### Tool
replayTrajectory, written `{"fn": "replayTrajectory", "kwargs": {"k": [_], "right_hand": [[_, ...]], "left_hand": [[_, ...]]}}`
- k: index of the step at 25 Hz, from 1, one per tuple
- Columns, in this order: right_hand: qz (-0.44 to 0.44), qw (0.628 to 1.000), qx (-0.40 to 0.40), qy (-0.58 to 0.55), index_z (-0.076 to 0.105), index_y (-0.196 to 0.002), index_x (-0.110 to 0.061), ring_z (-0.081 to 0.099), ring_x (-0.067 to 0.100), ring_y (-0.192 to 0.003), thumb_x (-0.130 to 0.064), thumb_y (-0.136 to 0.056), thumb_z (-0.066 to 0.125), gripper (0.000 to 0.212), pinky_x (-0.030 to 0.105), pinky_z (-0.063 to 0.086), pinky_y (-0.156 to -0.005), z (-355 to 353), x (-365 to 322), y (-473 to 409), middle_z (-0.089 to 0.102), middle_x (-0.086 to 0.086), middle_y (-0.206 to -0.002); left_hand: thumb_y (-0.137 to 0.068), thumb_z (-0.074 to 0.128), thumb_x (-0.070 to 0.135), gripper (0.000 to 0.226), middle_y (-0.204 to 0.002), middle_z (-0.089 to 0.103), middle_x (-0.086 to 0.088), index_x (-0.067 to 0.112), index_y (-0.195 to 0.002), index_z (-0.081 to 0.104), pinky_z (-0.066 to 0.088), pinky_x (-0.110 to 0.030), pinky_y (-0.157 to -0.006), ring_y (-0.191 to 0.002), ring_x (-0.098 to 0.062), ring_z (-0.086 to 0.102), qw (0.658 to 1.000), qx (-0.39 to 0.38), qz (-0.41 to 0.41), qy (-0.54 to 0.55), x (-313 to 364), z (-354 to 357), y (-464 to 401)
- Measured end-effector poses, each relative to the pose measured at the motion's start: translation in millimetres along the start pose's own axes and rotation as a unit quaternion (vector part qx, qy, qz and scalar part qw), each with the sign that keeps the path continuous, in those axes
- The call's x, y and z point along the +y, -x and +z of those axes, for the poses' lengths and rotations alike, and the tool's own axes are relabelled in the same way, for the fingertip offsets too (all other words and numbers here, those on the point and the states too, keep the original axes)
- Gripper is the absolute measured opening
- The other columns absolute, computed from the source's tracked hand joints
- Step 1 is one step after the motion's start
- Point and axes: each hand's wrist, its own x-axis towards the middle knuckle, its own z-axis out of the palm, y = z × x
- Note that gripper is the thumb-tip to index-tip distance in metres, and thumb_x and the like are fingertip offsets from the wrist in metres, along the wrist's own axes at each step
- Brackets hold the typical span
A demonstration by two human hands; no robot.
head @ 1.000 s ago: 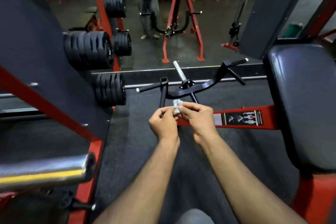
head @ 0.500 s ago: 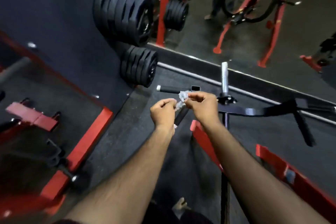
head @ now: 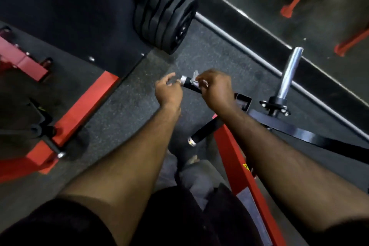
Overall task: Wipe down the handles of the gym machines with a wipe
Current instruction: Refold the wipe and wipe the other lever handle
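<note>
A: Where is the wipe [head: 195, 80]?

B: Centre of the frame, a small crumpled white scrap lying against the black handle [head: 191, 87] of the machine. The right hand [head: 216, 88] covers it, fingers curled down over the grip with the wipe pinched under them.

A: And the left hand [head: 168, 91]?

B: Just left of the handle's silver end cap. Its fingers are loosely bent and spread, the thumb lifted; the fingertips sit right at the cap. Motion blur makes it hard to say whether they actually touch it, and they seem to hold nothing.

A: Is there another grip?

B: Yes, a second black handle [head: 203, 132] with a silver tip pokes out lower down, below the right forearm and beside the red frame beam [head: 235, 158] that runs toward the bottom edge.

A: What surrounds them?

B: A chrome weight peg [head: 288, 74] stands at the right on a black arm [head: 311, 136]. A stack of black weight plates [head: 165, 20] sits at upper centre. A red floor rail [head: 85, 106] crosses the left side over the grey speckled floor [head: 219, 56], and a mirror base strip slants across the upper right.
</note>
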Motion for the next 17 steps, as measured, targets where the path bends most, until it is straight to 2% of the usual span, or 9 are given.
{"fn": "replayTrajectory", "kwargs": {"k": [2, 3, 5, 7, 10, 12, 13, 15, 17], "right_hand": [[-0.065, 0.994, -0.081, 0.045, 0.072, -0.081, -0.012, 0.065, 0.026, -0.082, -0.009, -0.079, 0.067, 0.006, 0.037, 0.053, -0.069, 19.3, 6.6, -28.8, 0.069, 0.007, -0.089], [-0.086, 0.986, -0.13, 0.062, 0.071, -0.084, -0.014, 0.065, 0.025, -0.083, -0.016, -0.083, 0.068, 0.004, 0.036, 0.052, -0.067, 26.3, 9.1, -39.5, 0.067, 0.005, -0.093], [-0.123, 0.968, -0.198, 0.094, 0.067, -0.093, -0.018, 0.065, 0.023, -0.086, -0.03, -0.087, 0.066, 0.013, 0.035, 0.051, -0.065, 30.0, 16.9, -50.7, 0.064, 0.004, -0.102], [-0.17, 0.954, -0.218, 0.118, 0.066, -0.095, -0.016, 0.065, 0.026, -0.085, -0.037, -0.09, 0.059, 0.023, 0.032, 0.048, -0.062, 14.6, 31.7, -49.8, 0.065, 0.005, -0.101], [-0.295, 0.91, -0.27, 0.113, 0.074, -0.087, -0.016, 0.064, 0.027, -0.089, -0.027, -0.087, 0.047, 0.03, 0.031, 0.053, -0.06, -27.5, 75.1, -37.2, 0.069, 0.001, -0.094], [-0.326, 0.888, -0.308, 0.099, 0.078, -0.089, -0.019, 0.063, 0.024, -0.088, -0.014, -0.081, 0.055, 0.025, 0.035, 0.055, -0.06, -43.5, 99.3, -34.7, 0.07, -0.003, -0.095], [-0.324, 0.887, -0.316, 0.094, 0.078, -0.09, -0.018, 0.063, 0.024, -0.087, -0.013, -0.079, 0.058, 0.023, 0.037, 0.055, -0.061, -40.0, 100.0, -39.7, 0.07, -0.002, -0.094], [-0.316, 0.891, -0.314, 0.084, 0.076, -0.087, -0.014, 0.063, 0.026, -0.085, -0.025, -0.084, 0.06, 0.02, 0.037, 0.054, -0.062, -16.7, 76.4, -56.1, 0.068, 0.003, -0.09], [-0.341, 0.9, -0.261, 0.07, 0.076, -0.083, -0.014, 0.063, 0.027, -0.081, -0.036, -0.088, 0.057, 0.029, 0.03, 0.05, -0.059, 12.0, 42.9, -70.6, 0.067, 0.005, -0.085]], "left_hand": [[-0.09, 0.064, 0.004, 0.023, -0.11, 0.071, -0.008, 0.009, -0.111, 0.072, 0.052, -0.017, -0.079, -0.089, -0.012, 0.065, 0.999, -0.019, -0.036, 0.016, -0.8, 7.2, -13.9], [-0.093, 0.062, 0.004, 0.024, -0.108, 0.072, -0.007, 0.005, -0.116, 0.07, 0.052, -0.018, -0.081, -0.09, -0.011, 0.065, 0.997, -0.034, -0.057, 0.036, -0.4, 10.8, -17.2], [-0.095, 0.059, 0.002, 0.024, -0.1, 0.072, -0.008, -0.001, -0.116, 0.068, 0.054, -0.027, -0.087, -0.089, -0.014, 0.067, 0.988, -0.054, -0.097, 0.11, -1.2, 16.3, -19.8], [-0.095, 0.058, 0.002, 0.023, -0.095, 0.072, -0.006, -0.005, -0.115, 0.067, 0.054, -0.032, -0.091, -0.091, -0.017, 0.068, 0.976, -0.056, -0.117, 0.177, -7.8, 18.3, -19.9], [-0.096, 0.056, 0.001, 0.024, -0.096, 0.071, -0.005, -0.008, -0.117, 0.065, 0.055, -0.027, -0.088, -0.09, -0.012, 0.068, 0.968, -0.043, -0.117, 0.217, -13.8, 21.2, -17.1], [-0.097, 0.056, 0.002, 0.026, -0.1, 0.071, -0.01, -0.01, -0.118, 0.064, 0.055, -0.022, -0.084, -0.087, -0.009, 0.067, 0.968, -0.033, -0.112, 0.222, -13.5, 23.4, -16.0], [-0.097, 0.056, 0.003, 0.026, -0.105, 0.071, -0.012, -0.009, -0.118, 0.064, 0.055, -0.022, -0.085, -0.089, -0.01, 0.067, 0.969, -0.029, -0.107, 0.219, -13.3, 23.8, -16.3], [-0.098, 0.057, 0.006, 0.025, -0.113, 0.071, -0.013, -0.006, -0.117, 0.066, 0.055, -0.026, -0.089, -0.097, -0.015, 0.068, 0.97, -0.017, -0.106, 0.217, -16.7, 25.3, -17.0], [-0.097, 0.058, 0.008, 0.025, -0.11, 0.071, -0.014, -0.005, -0.116, 0.067, 0.055, -0.026, -0.087, -0.094, -0.016, 0.069, 0.967, -0.001, -0.105, 0.234, -19.5, 28.8, -14.4]]}}
